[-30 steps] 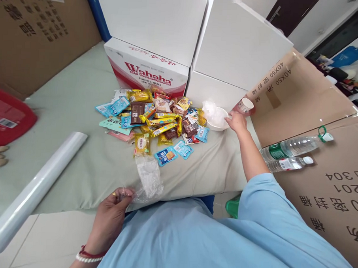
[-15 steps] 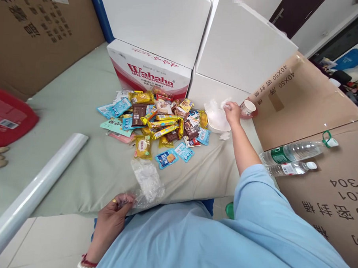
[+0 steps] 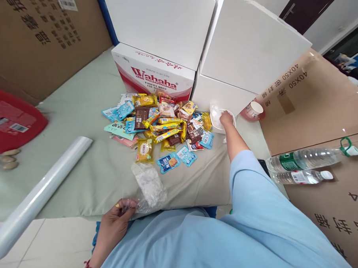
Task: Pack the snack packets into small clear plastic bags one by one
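Note:
At the table's front edge my left hand [image 3: 120, 216] pinches the end of a clear plastic bag [image 3: 150, 184], which lies crumpled on the cloth. My right hand [image 3: 227, 119] is stretched out to a white plastic bowl [image 3: 216, 128], its closed fingers down inside the rim. What those fingers hold, if anything, is hidden. Thin clear film [image 3: 215, 108] stands up at the bowl's left side. Left of the bowl lies a heap of wrapped snacks [image 3: 167, 125] in yellow, brown and blue packets. Two blue snack packets [image 3: 168, 162] lie in front of the heap.
Behind the snacks stand a Wahaha carton [image 3: 154, 75] and white boxes [image 3: 250, 50]. A paper cup [image 3: 254, 109] sits in a reddish dish right of the bowl. Two water bottles [image 3: 308, 158] lie at right. A plastic roll [image 3: 42, 191] and a red container [image 3: 16, 121] are at left.
My right hand has gone from above the bowl's right rim, where it held white crumpled material, down into the bowl. My left hand keeps hold of the bag. The view has shifted slightly.

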Available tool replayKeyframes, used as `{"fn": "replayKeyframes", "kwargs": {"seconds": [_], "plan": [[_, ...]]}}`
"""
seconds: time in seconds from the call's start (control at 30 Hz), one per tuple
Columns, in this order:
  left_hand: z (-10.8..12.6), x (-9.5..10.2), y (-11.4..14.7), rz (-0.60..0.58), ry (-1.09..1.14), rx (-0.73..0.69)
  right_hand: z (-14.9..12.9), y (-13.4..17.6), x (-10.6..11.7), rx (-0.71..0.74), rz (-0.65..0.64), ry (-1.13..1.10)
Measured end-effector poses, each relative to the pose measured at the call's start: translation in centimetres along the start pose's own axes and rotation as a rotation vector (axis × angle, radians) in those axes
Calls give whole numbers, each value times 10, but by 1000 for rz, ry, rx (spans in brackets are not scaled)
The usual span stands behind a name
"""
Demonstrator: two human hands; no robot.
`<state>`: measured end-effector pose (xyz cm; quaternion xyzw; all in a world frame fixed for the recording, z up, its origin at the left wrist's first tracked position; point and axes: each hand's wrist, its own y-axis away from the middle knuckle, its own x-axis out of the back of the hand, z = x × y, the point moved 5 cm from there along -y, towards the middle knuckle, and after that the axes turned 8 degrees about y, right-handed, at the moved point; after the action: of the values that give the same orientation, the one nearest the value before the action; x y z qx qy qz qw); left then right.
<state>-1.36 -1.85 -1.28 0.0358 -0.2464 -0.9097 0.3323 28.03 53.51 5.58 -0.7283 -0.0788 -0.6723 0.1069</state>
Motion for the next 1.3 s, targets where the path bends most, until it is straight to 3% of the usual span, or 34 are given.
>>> {"fn": "replayKeyframes", "kwargs": {"seconds": [0.13, 0.27, 0.33, 0.43, 0.5, 0.67, 0.77, 0.9, 0.97, 1.07, 1.2, 1.27, 1.3], "plan": [[-1, 1, 1, -13, 2, 39, 7, -3, 5, -138, -11, -27], [0, 2, 0, -17, -3, 55, 27, 7, 35, -188, 34, -47], [0, 1, -1, -21, 13, 73, 41, 25, 56, -187, 99, -40], [-1, 0, -2, -36, 35, 95, 53, 76, 77, -123, 294, -34], [0, -1, -3, -35, 48, 97, 52, 116, 70, -40, 336, -47], [5, 0, -4, -47, 50, 47, 36, 177, 12, 42, 80, -1], [7, 2, -3, -57, 46, 20, 27, 176, 13, 43, 82, -13], [5, 6, 2, -25, 67, 45, 10, 144, 45, 10, 190, 36], [6, 6, 3, -11, 84, 28, -3, 125, 51, -25, 151, 116], [10, 4, 7, -35, 103, -48, -24, 108, 43, -39, 0, 166], [21, 2, 17, -65, 158, -191, -40, 124, 37, 0, -82, 167], [28, -1, 23, -86, 211, -242, -47, 146, 44, 42, -14, 133], [32, -3, 24, -97, 230, -258, -53, 161, 52, 67, 98, 54]]}}
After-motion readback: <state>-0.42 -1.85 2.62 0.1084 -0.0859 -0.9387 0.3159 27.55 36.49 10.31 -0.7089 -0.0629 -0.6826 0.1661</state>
